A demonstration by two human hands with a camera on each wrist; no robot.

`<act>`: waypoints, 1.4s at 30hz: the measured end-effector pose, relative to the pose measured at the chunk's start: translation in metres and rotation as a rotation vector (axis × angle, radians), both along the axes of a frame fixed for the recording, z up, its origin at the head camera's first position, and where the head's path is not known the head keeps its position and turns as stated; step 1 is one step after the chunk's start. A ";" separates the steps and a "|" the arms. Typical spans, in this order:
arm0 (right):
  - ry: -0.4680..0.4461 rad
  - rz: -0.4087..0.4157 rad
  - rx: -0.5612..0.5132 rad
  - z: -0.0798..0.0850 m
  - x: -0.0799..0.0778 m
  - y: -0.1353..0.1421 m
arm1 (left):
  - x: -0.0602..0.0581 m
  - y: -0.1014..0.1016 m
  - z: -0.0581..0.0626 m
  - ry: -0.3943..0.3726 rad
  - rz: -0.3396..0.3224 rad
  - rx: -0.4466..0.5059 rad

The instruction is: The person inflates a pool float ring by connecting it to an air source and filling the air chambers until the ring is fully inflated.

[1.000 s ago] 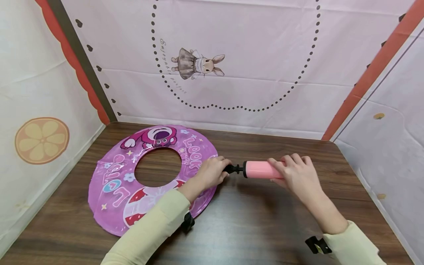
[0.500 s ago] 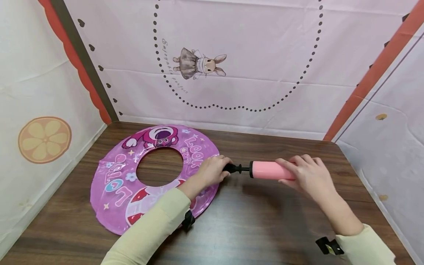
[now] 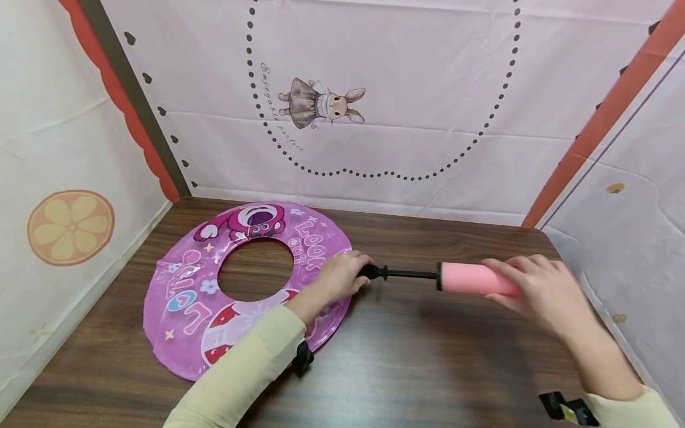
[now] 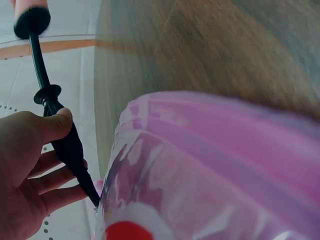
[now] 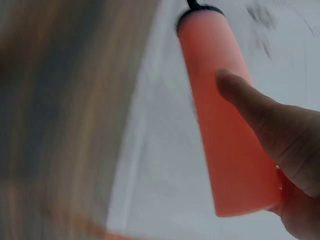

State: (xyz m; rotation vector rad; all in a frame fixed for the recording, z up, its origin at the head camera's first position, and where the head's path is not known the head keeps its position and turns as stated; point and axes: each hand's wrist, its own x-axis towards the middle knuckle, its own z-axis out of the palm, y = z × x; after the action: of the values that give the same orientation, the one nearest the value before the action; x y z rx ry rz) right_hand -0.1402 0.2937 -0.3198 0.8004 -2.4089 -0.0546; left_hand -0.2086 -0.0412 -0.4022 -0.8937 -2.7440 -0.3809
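Observation:
A hand pump with a pink barrel (image 3: 473,278) and a black rod (image 3: 412,274) stretches between my two hands above the table. My left hand (image 3: 339,276) grips its black nozzle end (image 4: 69,145), thumb on one side and fingers on the other. That end's tip meets the edge of a purple inflatable swim ring (image 3: 179,297), which is printed with a bear, flowers and lettering. My right hand (image 3: 543,291) holds the barrel near its far end, with the thumb lying along it in the right wrist view. A long stretch of rod shows between barrel and nozzle end.
The swim ring lies on the left of a dark wood table (image 3: 385,368). Printed cloth walls (image 3: 417,107) stand behind the table and on both sides. Black straps with small devices sit at both cuffs.
My right hand has moved right with the pink barrel, drawing out much more of the black rod. The left hand stays in place at the ring's edge.

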 end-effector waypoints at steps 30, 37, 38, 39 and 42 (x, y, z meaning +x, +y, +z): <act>-0.097 0.045 0.058 0.000 -0.006 0.008 | 0.000 0.003 0.000 -0.029 0.001 -0.032; -0.056 0.076 0.055 -0.001 -0.004 0.011 | 0.003 0.002 0.001 -0.002 0.022 -0.049; -0.052 0.090 0.072 -0.004 -0.006 0.003 | 0.003 0.003 0.002 0.006 0.020 -0.061; -0.046 0.098 0.091 -0.007 -0.007 -0.005 | 0.004 0.004 0.003 0.013 0.015 -0.071; -0.008 0.106 0.146 -0.014 -0.011 -0.029 | 0.007 0.008 0.004 0.019 0.008 -0.093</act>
State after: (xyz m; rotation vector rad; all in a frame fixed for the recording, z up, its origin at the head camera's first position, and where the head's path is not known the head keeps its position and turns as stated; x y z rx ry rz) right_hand -0.1508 0.2645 -0.3339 0.9948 -2.3869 -0.1873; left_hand -0.2015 -0.0331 -0.3981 -0.9031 -2.7672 -0.2433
